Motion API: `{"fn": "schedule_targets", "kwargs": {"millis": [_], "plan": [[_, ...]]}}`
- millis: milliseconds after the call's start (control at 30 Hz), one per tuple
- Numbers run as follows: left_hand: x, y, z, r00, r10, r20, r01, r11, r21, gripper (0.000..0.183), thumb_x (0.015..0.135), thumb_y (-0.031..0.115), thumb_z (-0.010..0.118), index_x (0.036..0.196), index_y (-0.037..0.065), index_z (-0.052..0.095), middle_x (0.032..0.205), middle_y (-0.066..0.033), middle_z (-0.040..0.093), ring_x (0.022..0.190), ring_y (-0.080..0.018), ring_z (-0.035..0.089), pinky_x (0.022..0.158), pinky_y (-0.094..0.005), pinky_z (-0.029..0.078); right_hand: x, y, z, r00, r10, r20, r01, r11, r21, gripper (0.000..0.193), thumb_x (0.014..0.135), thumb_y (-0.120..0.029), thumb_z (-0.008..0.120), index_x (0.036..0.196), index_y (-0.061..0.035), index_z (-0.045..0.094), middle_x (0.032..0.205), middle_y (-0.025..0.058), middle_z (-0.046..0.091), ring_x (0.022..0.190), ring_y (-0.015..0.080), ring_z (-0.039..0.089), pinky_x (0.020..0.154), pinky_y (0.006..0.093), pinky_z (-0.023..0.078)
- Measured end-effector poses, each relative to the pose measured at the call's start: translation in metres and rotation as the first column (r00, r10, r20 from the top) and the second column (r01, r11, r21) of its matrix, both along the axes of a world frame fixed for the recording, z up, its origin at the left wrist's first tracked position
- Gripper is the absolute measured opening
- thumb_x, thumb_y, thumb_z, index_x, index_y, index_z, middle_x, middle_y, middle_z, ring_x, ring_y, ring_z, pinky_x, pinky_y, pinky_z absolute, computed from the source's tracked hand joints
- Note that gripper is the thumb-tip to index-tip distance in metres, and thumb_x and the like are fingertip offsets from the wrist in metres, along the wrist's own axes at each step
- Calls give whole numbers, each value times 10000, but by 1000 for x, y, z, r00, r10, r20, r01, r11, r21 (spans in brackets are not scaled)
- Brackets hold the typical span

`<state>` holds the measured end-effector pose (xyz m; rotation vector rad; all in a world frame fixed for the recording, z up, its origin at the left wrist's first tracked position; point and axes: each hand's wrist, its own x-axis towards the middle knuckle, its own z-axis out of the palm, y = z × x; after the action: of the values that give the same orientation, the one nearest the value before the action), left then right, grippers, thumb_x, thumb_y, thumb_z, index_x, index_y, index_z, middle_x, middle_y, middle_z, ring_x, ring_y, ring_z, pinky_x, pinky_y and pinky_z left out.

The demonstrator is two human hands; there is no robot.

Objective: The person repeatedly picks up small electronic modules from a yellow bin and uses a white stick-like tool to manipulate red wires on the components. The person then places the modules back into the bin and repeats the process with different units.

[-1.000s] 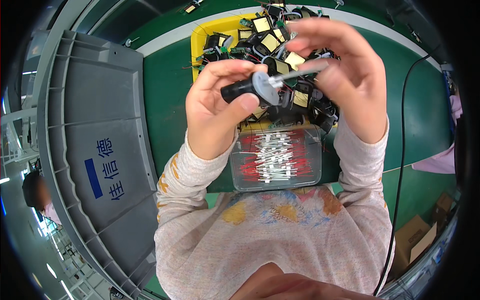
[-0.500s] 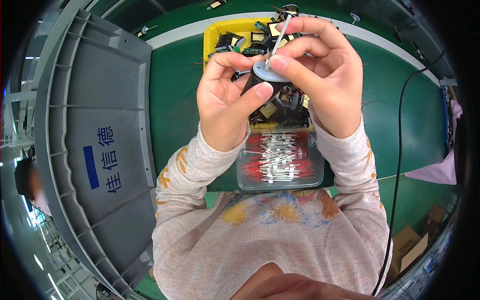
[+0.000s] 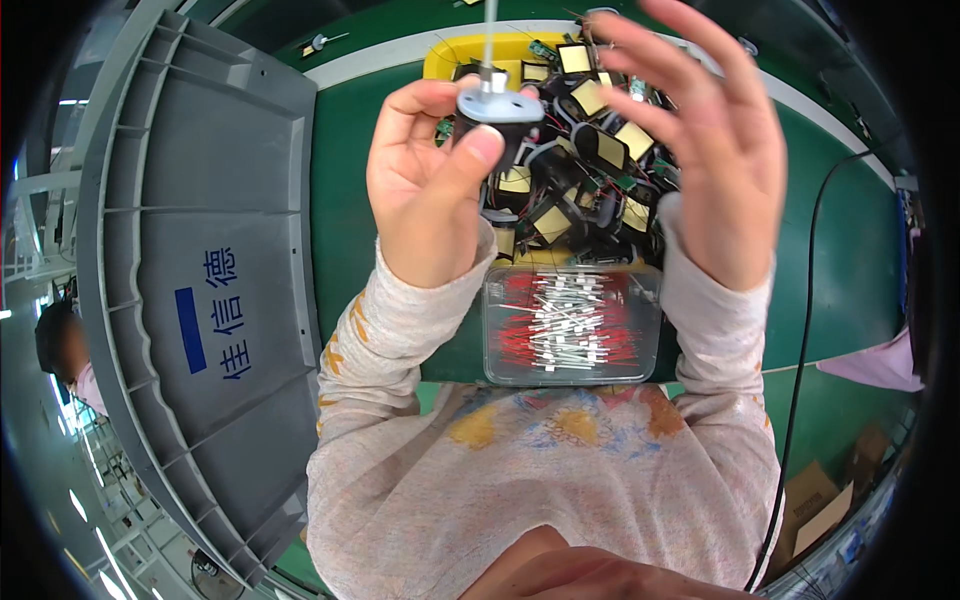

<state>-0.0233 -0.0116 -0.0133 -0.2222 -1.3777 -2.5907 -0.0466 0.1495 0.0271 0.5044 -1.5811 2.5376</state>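
Observation:
My left hand (image 3: pixel 425 200) grips a small black device with a pale grey flanged cap (image 3: pixel 500 105), its thumb pressed on the near side below the cap. A thin whitish stem (image 3: pixel 489 45) rises nearly upright from the cap, and its top runs out of the picture. My right hand (image 3: pixel 715 160) is raised apart from the device, fingers spread and a little blurred, nothing seen in it. Behind both hands, a yellow tray (image 3: pixel 437 65) holds a heap of black devices (image 3: pixel 608 150) with cream pads, thin wires and green circuit boards.
Nearer me stands a clear plastic box (image 3: pixel 572 378) full of thin red and white leads (image 3: pixel 570 320). A large grey crate (image 3: pixel 250 180) stands at the left of the green table (image 3: pixel 345 200). A black cable (image 3: pixel 808 280) runs down the right side. Someone (image 3: pixel 68 345) is at far left.
My right hand has let go of the stem and moved right, its fingers spreading. The left hand has shifted left with the device, whose stem now stands more upright.

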Motion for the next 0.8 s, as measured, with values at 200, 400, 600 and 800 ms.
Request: {"fn": "schedule_targets", "kwargs": {"millis": [200,400,600,800], "plan": [[-73,-66,-9,986,-62,153,89,980,-178,344,819,62,600,1123,-6,454,1067,-156,548,1076,-287,532,890,-410,470,27,70,-9,990,-140,-31,144,962,232,185,876,-85,511,1008,45,516,727,87,590,697,140,553,720,293,478],[-254,-149,-105,837,210,506,-74,959,-274,327,778,38,637,1094,57,556,913,-90,628,775,-204,607,654,-352,509,38,85,-24,988,-145,51,127,955,267,137,880,-135,537,836,-13,494,653,77,556,638,153,534,637,277,463],[-300,-124,-128,929,272,249,-14,701,-713,337,751,39,654,1076,50,565,901,-84,632,777,-206,596,689,-317,495,49,91,-22,985,-175,3,168,950,264,206,868,-202,576,811,-24,491,610,74,545,598,172,532,575,265,442],[-177,-26,-22,884,-439,-160,-114,130,-985,133,711,68,611,842,75,632,895,-70,611,864,-204,556,744,-315,443,51,98,-35,975,-209,70,185,949,253,233,883,-236,564,802,-27,499,586,64,539,575,167,526,562,266,440]]}}
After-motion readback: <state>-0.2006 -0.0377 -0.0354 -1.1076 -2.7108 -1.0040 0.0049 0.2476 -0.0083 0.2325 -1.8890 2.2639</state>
